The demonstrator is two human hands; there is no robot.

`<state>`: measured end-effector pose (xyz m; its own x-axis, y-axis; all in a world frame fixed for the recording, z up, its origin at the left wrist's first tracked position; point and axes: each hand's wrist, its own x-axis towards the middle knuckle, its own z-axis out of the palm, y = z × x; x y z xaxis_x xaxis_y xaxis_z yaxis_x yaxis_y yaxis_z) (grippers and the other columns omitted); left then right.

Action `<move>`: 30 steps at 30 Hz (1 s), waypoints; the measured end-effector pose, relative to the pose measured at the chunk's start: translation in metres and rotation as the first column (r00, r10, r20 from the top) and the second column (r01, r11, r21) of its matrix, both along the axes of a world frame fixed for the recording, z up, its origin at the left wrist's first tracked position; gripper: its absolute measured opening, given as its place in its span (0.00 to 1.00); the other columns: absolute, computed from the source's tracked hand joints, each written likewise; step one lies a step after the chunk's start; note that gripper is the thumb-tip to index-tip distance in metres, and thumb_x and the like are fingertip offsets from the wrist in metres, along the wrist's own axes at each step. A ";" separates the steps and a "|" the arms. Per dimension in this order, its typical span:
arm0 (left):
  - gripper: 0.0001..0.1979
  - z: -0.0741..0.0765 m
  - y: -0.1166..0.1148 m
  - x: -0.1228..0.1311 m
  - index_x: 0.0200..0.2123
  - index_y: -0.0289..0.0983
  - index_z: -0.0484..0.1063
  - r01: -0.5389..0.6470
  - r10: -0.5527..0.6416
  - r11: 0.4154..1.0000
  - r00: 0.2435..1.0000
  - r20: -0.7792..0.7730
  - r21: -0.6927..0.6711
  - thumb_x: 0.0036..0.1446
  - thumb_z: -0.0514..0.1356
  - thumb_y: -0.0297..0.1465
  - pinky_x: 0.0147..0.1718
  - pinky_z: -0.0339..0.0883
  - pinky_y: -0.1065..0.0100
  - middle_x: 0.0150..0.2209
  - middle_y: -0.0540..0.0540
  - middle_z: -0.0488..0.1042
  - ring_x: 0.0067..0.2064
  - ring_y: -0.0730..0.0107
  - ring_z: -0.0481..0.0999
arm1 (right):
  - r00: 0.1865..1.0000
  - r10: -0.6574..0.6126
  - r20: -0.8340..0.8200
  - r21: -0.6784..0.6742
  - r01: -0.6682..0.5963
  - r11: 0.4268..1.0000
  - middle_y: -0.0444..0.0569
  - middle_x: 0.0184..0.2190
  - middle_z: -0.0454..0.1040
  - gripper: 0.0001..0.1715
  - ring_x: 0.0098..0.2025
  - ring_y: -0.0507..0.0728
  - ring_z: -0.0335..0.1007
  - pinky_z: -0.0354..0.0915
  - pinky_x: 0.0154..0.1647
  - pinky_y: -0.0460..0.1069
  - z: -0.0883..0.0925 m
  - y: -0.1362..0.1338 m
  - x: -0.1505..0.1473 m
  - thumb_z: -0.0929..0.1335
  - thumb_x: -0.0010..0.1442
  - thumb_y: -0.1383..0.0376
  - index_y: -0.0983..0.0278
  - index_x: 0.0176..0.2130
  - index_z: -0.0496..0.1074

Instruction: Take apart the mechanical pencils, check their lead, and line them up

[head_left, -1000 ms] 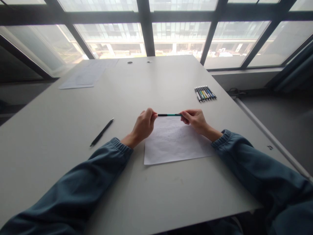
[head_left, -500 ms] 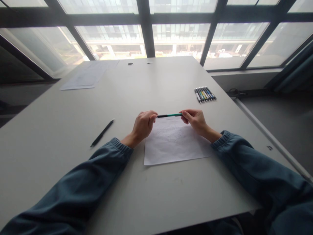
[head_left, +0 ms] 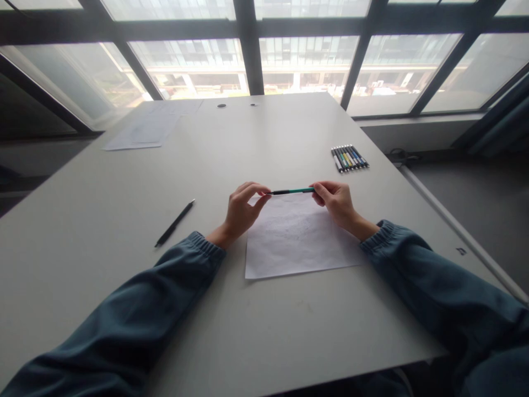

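Observation:
A green-and-black pen (head_left: 292, 191) is held level between my hands, above the far edge of a white sheet of paper (head_left: 285, 253) with faint marks on it. My left hand (head_left: 244, 212) pinches the dark tip end between thumb and fingertips. At the green end, my right hand (head_left: 335, 201) is closed round the pen with thumb and fingers. To the left of my left hand lies a black pen (head_left: 174, 223), slanted on the table.
A row of several pens (head_left: 349, 158) lies side by side at the right. Papers (head_left: 142, 132) rest at the far left of the white table (head_left: 231, 331). Behind the table stand large windows (head_left: 308, 66). The table's right edge borders a dark floor.
My left thumb and fingers have changed from a closed grip at the pen's tip to a pinch with a gap behind it. More of the pen's dark tip end shows.

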<state>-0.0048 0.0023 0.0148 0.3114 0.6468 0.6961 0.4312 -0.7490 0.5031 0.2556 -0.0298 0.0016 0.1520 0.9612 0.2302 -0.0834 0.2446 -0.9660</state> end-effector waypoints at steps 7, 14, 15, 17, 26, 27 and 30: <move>0.10 0.001 0.001 0.000 0.35 0.38 0.77 -0.005 0.005 1.000 1.000 -0.006 -0.009 0.63 0.63 0.39 0.40 0.72 0.64 0.33 0.47 0.79 0.35 0.68 0.77 | 1.000 -0.007 0.014 -0.011 0.007 1.000 0.44 0.19 0.70 0.22 0.21 0.49 0.61 0.56 0.20 0.46 0.002 -0.001 -0.001 0.76 0.54 0.49 0.66 0.32 0.80; 0.15 -0.001 0.001 0.000 0.32 0.39 0.75 -0.015 0.014 1.000 0.999 -0.031 -0.024 0.64 0.61 0.44 0.37 0.70 0.65 0.30 0.47 0.77 0.33 0.68 0.76 | 1.000 0.002 0.016 -0.013 -0.001 1.000 0.44 0.19 0.70 0.22 0.21 0.49 0.61 0.56 0.20 0.46 0.004 -0.001 -0.001 0.76 0.54 0.49 0.66 0.33 0.80; 0.16 -0.001 0.001 0.000 0.31 0.39 0.75 -0.019 0.018 0.999 0.999 -0.038 -0.030 0.65 0.61 0.44 0.36 0.70 0.65 0.30 0.47 0.77 0.32 0.68 0.75 | 1.000 0.000 0.020 -0.016 0.000 1.000 0.44 0.19 0.70 0.22 0.21 0.49 0.61 0.56 0.20 0.46 0.004 -0.002 -0.001 0.76 0.54 0.49 0.66 0.33 0.80; 0.17 -0.002 0.001 -0.001 0.30 0.39 0.74 -0.021 0.019 0.999 0.999 -0.049 -0.039 0.65 0.60 0.44 0.35 0.69 0.66 0.29 0.47 0.76 0.31 0.68 0.74 | 1.000 -0.001 0.025 -0.018 0.001 1.000 0.44 0.19 0.70 0.22 0.21 0.49 0.61 0.56 0.20 0.46 0.004 -0.002 -0.001 0.76 0.54 0.48 0.66 0.33 0.80; 0.25 -0.003 0.002 -0.003 0.24 0.38 0.73 0.041 -0.048 0.992 0.997 -0.056 -0.123 0.69 0.53 0.45 0.32 0.68 0.65 0.25 0.46 0.76 0.29 0.68 0.74 | 0.999 0.028 0.018 -0.024 -0.028 0.999 0.45 0.20 0.71 0.21 0.21 0.49 0.61 0.55 0.20 0.46 0.001 -0.001 0.000 0.76 0.54 0.50 0.66 0.32 0.80; 0.27 -0.003 0.002 -0.003 0.25 0.38 0.74 0.055 -0.062 0.989 0.997 -0.052 -0.134 0.70 0.51 0.46 0.34 0.69 0.65 0.26 0.45 0.76 0.31 0.67 0.76 | 0.999 0.025 0.025 -0.024 -0.024 0.999 0.45 0.20 0.71 0.21 0.21 0.49 0.61 0.55 0.20 0.46 0.001 -0.001 0.000 0.76 0.54 0.49 0.66 0.32 0.80; 0.26 -0.003 0.002 -0.003 0.37 0.37 0.79 0.072 -0.078 0.986 0.996 -0.038 -0.151 0.71 0.48 0.48 0.38 0.70 0.64 0.34 0.43 0.79 0.36 0.65 0.78 | 0.999 0.014 0.039 -0.014 -0.014 1.000 0.45 0.20 0.72 0.21 0.21 0.49 0.61 0.56 0.20 0.46 0.001 -0.001 0.000 0.76 0.55 0.49 0.66 0.33 0.80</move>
